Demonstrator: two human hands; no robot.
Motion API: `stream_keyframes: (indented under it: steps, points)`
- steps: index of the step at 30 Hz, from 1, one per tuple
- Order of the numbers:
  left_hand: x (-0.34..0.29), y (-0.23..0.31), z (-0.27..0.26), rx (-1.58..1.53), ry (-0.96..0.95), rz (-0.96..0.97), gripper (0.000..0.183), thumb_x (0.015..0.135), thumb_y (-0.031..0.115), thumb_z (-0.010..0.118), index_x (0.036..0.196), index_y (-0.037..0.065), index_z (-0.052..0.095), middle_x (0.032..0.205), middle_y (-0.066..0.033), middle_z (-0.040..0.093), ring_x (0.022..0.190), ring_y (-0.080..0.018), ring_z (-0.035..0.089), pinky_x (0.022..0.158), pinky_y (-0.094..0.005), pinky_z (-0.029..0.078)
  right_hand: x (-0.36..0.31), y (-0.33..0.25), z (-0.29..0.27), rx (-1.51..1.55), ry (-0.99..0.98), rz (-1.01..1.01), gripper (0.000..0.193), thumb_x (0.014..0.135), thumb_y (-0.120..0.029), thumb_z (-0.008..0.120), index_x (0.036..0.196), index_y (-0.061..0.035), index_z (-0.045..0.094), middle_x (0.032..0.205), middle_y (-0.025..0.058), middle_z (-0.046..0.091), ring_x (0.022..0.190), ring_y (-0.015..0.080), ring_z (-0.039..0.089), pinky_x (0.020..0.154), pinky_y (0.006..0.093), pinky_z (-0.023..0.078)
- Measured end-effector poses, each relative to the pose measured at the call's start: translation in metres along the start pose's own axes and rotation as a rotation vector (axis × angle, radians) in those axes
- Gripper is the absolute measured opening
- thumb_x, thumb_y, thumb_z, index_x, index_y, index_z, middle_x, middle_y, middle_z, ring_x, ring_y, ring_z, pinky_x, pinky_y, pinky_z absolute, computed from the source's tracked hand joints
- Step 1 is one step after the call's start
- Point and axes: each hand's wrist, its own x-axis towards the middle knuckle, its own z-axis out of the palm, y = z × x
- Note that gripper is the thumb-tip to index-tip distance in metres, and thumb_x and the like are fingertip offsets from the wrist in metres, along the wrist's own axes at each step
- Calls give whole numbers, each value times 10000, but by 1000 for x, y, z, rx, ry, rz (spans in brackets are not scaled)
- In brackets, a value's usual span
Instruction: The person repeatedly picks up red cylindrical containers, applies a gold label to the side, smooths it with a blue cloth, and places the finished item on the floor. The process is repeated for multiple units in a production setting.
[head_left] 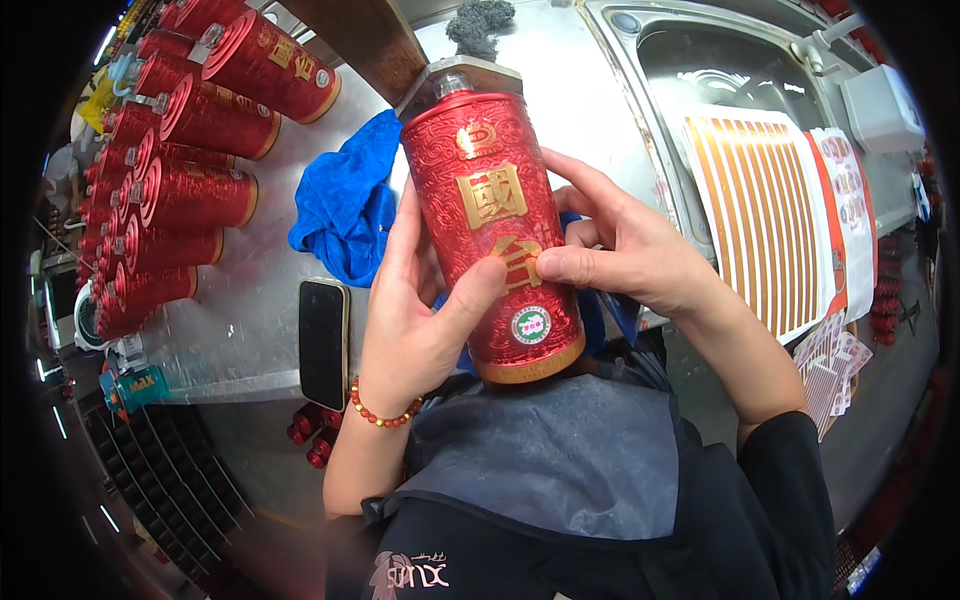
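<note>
Between my two hands is a red embossed bottle (440,200) with raised gold lettering, a gold band at its base and a clear stopper at its far end. It tilts with its base toward me. My left hand (415,300) wraps its left side, thumb resting on the front near a round green and white sticker (532,325). From the right, my right hand (625,240) grips it, thumb pressed on the lower gold character. The fingers behind the bottle are partly hidden. A crumpled blue cloth (345,205) lies on the metal table just left of the bottle.
Several similar red bottles (205,195) crowd the table's left side. A black phone (325,343) lies at the near edge. Right of me are a metal sink (725,70), gold-striped sheets (765,230) and a white container (882,110). A dark scouring pad (478,28) sits at the back.
</note>
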Motion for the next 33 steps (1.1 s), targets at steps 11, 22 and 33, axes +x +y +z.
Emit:
stream_keyframes:
  steps: [11,22,33]
  points:
    - [-4,-7,-2,-2,-5,21,951,974,114,727,1655,-7,74,1549,-182,450,1396,-259,514,1155,-408,432,-1,5,0,-2,20,-9,1030,851,-316,890,1630,-18,286,1328,197,632,735,38,582,647,191,470]
    - [-17,0,5,125,5,-34,1161,861,65,824,1660,5,-15,1566,-199,423,1375,-285,544,1116,-414,480,-28,-5,6,-175,-27,25,1100,786,-139,928,1655,-67,257,1371,127,510,818,68,569,756,218,511]
    - [-18,-5,2,10,26,15,1074,906,91,793,1660,0,34,1574,-206,409,1391,-281,524,1132,-416,463,-25,0,3,-223,5,-57,1087,788,-325,931,1617,-12,302,1326,225,608,723,101,636,648,234,529]
